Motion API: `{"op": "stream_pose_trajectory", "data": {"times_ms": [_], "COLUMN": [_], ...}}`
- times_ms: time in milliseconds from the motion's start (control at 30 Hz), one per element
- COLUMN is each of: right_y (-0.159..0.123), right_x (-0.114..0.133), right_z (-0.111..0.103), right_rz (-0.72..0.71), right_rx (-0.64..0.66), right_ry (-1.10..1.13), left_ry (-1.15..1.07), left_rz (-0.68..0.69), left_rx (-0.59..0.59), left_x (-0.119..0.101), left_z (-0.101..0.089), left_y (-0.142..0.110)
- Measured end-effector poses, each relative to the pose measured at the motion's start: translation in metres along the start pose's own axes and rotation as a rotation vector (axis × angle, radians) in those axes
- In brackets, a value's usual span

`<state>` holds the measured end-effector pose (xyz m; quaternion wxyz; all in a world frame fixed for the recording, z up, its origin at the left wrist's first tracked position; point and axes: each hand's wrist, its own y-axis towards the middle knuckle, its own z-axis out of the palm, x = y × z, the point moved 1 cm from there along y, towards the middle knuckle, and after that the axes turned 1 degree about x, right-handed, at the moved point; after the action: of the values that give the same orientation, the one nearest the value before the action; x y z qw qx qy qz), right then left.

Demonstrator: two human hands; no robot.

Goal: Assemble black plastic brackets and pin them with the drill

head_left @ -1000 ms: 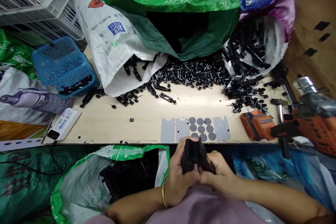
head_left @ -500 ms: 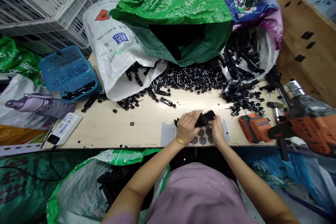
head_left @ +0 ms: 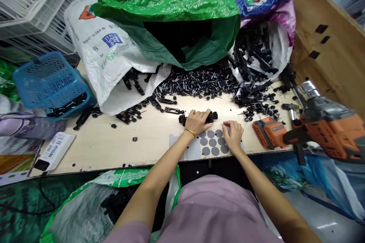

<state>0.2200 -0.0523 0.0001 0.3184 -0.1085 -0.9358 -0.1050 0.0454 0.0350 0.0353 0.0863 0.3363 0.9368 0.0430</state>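
Observation:
My left hand (head_left: 196,123) is closed around a long black plastic part (head_left: 211,117), whose two ends stick out on either side of the fingers. It is held low over the wooden tabletop. My right hand (head_left: 234,136) is at the right side of a sheet of round grey stickers (head_left: 212,142), with fingers curled and tips together. Whether a sticker or the sheet's edge is between those fingertips is hidden. A plain grey piece (head_left: 193,151) lies left of the round stickers, below my left wrist.
Behind my hands lies a heap of small black parts with metal pins (head_left: 196,83), under a green sack (head_left: 171,3). An orange battery (head_left: 269,133) and a power drill (head_left: 327,133) are at the right. A blue basket (head_left: 54,79) and a white sack (head_left: 97,53) stand left.
My left hand has lowered the black part and moved it away from me. My right hand has let go of its end and is now at the sticker sheet. The view has shifted slightly.

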Motion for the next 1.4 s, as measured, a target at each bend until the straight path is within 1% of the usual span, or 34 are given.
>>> {"op": "stream_pose_trajectory", "data": {"times_ms": [133,233,300,400,500,567,633,700,800,900,1067,1267,1333,1400], "right_y": [0.001,0.003,0.006,0.009,0.01,0.009,0.008,0.007,0.005,0.004,0.002,-0.002,-0.002,0.0], "right_x": [0.0,-0.001,-0.002,0.002,0.017,0.031,0.044,0.053,0.058,0.053,0.037,0.027,0.026,0.024], "right_z": [-0.001,-0.004,-0.007,-0.013,-0.02,-0.025,-0.03,-0.035,-0.038,-0.036,-0.035,-0.034,-0.033,-0.032], "right_rz": [-0.006,0.009,0.039,0.103,0.122,0.105,0.084,0.061,0.038,0.059,0.126,0.147,0.128,0.114], "right_rx": [0.0,0.005,0.022,0.081,0.137,0.154,0.159,0.158,0.166,0.173,0.175,0.131,0.125,0.111], "right_ry": [-0.014,0.059,0.207,0.527,0.756,0.853,0.917,0.937,0.928,0.927,0.927,0.868,0.847,0.808], "left_ry": [-0.107,-0.249,-0.364,-0.564,-0.776,-0.911,-0.981,-0.957,-0.851,-0.764,-0.61,-0.492,-0.458,-0.4], "left_rz": [-0.033,-0.089,-0.112,-0.119,-0.123,-0.136,-0.156,-0.174,-0.184,-0.186,-0.162,-0.065,-0.04,-0.036], "left_rx": [-0.082,-0.118,-0.101,-0.039,0.005,0.004,-0.014,-0.042,-0.084,-0.119,-0.232,-0.239,-0.23,-0.219], "left_x": [-0.002,-0.011,-0.018,-0.029,-0.036,-0.039,-0.041,-0.043,-0.045,-0.046,-0.042,-0.042,-0.041,-0.038], "left_z": [-0.011,-0.024,-0.031,-0.041,-0.05,-0.056,-0.06,-0.064,-0.068,-0.07,-0.073,-0.078,-0.074,-0.064], "left_y": [0.008,0.01,0.006,-0.002,-0.01,-0.014,-0.018,-0.022,-0.027,-0.03,-0.03,-0.04,-0.042,-0.037]}}
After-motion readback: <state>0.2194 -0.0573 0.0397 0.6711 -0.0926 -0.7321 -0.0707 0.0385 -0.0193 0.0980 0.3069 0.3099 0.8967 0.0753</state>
